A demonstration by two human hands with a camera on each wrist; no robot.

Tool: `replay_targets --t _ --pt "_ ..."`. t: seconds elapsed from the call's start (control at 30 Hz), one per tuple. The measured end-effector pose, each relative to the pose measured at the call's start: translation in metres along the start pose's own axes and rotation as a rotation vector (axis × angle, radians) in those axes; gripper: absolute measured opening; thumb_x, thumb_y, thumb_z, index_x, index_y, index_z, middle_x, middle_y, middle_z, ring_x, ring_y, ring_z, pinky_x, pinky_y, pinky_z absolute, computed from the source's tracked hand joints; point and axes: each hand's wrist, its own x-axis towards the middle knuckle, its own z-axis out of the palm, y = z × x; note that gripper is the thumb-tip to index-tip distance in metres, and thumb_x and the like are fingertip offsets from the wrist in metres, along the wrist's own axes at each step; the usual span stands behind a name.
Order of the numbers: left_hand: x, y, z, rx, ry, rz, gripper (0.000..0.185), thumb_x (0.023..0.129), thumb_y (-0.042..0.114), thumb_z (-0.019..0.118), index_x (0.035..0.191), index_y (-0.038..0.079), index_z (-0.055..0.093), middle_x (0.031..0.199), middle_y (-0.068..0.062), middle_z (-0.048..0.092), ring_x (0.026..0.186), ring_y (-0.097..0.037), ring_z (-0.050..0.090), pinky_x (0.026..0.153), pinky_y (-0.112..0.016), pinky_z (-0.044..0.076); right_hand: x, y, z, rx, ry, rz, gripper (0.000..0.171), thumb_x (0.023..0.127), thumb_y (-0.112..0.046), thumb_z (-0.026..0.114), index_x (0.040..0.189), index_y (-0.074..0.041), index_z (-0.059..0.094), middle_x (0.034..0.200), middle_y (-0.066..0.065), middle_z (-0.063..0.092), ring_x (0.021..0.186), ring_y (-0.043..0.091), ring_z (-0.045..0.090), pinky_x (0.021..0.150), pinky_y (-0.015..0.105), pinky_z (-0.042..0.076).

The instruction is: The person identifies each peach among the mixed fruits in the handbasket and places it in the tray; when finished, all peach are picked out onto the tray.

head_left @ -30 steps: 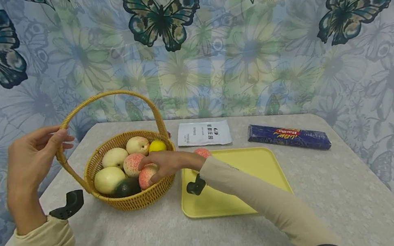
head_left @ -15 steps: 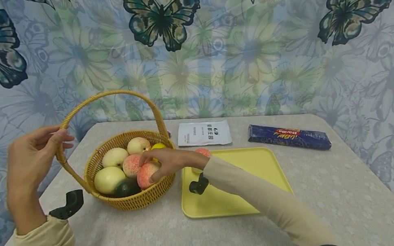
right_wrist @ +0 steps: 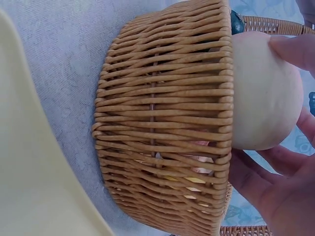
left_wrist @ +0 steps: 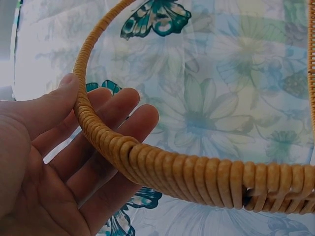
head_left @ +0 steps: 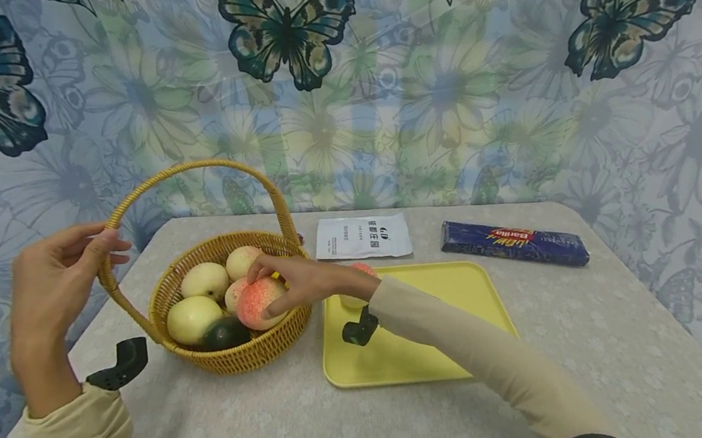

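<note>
A wicker basket [head_left: 236,353] with a tall hoop handle [head_left: 187,170] stands on the table and holds several fruits: pale pears, peaches and a dark avocado [head_left: 225,331]. My right hand [head_left: 296,284] grips a pink peach [head_left: 256,304] lifted just above the basket's rim; the right wrist view shows the peach [right_wrist: 263,93] against my fingers [right_wrist: 290,49] beside the basket wall [right_wrist: 167,123]. My left hand [head_left: 56,284] holds the handle's left side, thumb and fingers [left_wrist: 123,113] on either side of the handle [left_wrist: 162,169].
A yellow tray [head_left: 460,300] lies right of the basket with another peach [head_left: 360,270] on its far left corner. Behind it are a white packet [head_left: 363,237] and a blue spaghetti pack [head_left: 515,243]. A butterfly-print curtain hangs behind the table.
My right hand has closed on the pink peach and raised it from among the fruit to above the basket rim. My left hand has stayed on the handle.
</note>
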Motion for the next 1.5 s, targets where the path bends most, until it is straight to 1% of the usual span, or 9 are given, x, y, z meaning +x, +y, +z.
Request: replay_targets --t 0.2,0.3,0.43,0.6,0.73,0.93,1.1,1.27,1.5 --pt "0.000 0.000 0.001 -0.003 -0.006 0.004 0.046 0.095 0.039 0.057 0.126 0.005 0.062 0.080 0.033 0.061 0.071 0.014 0.060 0.076 -0.016 0.036 -0.004 0.003 -0.002 0.011 0.041 -0.018 0.059 0.084 -0.026 0.073 0.134 -0.016 0.044 0.136 0.003 0.046 0.127 0.012 0.043 0.098 0.023 0.039" --pt "0.000 0.000 0.000 -0.007 -0.003 0.010 0.046 0.095 0.038 0.057 0.126 0.004 0.062 0.079 0.033 0.060 0.071 0.014 0.060 0.074 -0.013 0.036 -0.007 0.003 -0.005 -0.017 0.066 -0.028 0.066 0.082 -0.026 0.074 0.139 -0.013 0.044 0.139 0.004 0.044 0.125 0.013 0.043 0.098 0.025 0.040" --pt "0.000 -0.001 0.000 -0.007 -0.006 0.010 0.046 0.095 0.038 0.057 0.126 0.004 0.061 0.079 0.034 0.059 0.071 0.014 0.060 0.072 -0.011 0.036 -0.012 0.005 -0.009 -0.074 0.094 -0.008 0.070 0.081 -0.030 0.076 0.142 -0.018 0.045 0.137 0.002 0.044 0.117 0.013 0.042 0.094 0.029 0.040" --pt "-0.001 -0.001 0.000 -0.004 -0.012 0.008 0.046 0.095 0.037 0.057 0.127 0.004 0.061 0.079 0.035 0.059 0.071 0.014 0.061 0.069 -0.007 0.037 -0.018 0.007 -0.012 -0.074 0.105 0.009 0.068 0.080 -0.031 0.077 0.141 -0.024 0.048 0.127 0.002 0.045 0.107 0.014 0.039 0.088 0.031 0.040" --pt "-0.001 -0.001 0.000 0.001 -0.013 0.003 0.047 0.096 0.038 0.056 0.127 0.004 0.061 0.078 0.035 0.059 0.071 0.014 0.060 0.069 -0.008 0.037 -0.020 0.006 -0.014 -0.058 0.120 -0.001 0.064 0.078 -0.030 0.078 0.136 -0.021 0.051 0.130 0.000 0.047 0.111 0.012 0.041 0.089 0.028 0.042" --pt "0.000 0.000 0.001 0.003 -0.005 0.005 0.047 0.096 0.038 0.056 0.127 0.003 0.061 0.078 0.035 0.058 0.070 0.014 0.060 0.069 -0.007 0.037 -0.025 0.003 -0.017 0.049 0.145 -0.006 0.061 0.079 -0.026 0.077 0.132 -0.017 0.046 0.127 0.000 0.052 0.108 0.011 0.054 0.086 0.026 0.048" --pt "-0.001 0.000 0.001 0.004 -0.006 0.004 0.047 0.095 0.038 0.056 0.126 0.003 0.061 0.078 0.034 0.059 0.070 0.014 0.060 0.069 -0.007 0.037 -0.029 0.005 -0.019 0.087 0.159 -0.003 0.064 0.081 -0.026 0.075 0.134 -0.015 0.042 0.129 0.004 0.051 0.107 0.013 0.055 0.085 0.027 0.049" --pt "0.000 -0.001 0.001 0.008 -0.007 0.008 0.046 0.096 0.038 0.056 0.126 0.004 0.061 0.078 0.034 0.060 0.070 0.015 0.059 0.070 -0.009 0.037 -0.031 0.008 -0.021 0.083 0.169 -0.028 0.069 0.081 -0.024 0.075 0.141 -0.016 0.040 0.135 0.002 0.046 0.108 0.013 0.054 0.085 0.028 0.050" --pt "0.000 -0.001 0.001 0.004 -0.002 0.012 0.046 0.095 0.038 0.057 0.126 0.003 0.061 0.078 0.033 0.060 0.070 0.014 0.060 0.069 -0.008 0.037 -0.036 0.011 -0.023 0.050 0.188 -0.042 0.064 0.080 -0.024 0.076 0.136 -0.014 0.048 0.130 0.001 0.049 0.105 0.015 0.055 0.083 0.029 0.050"
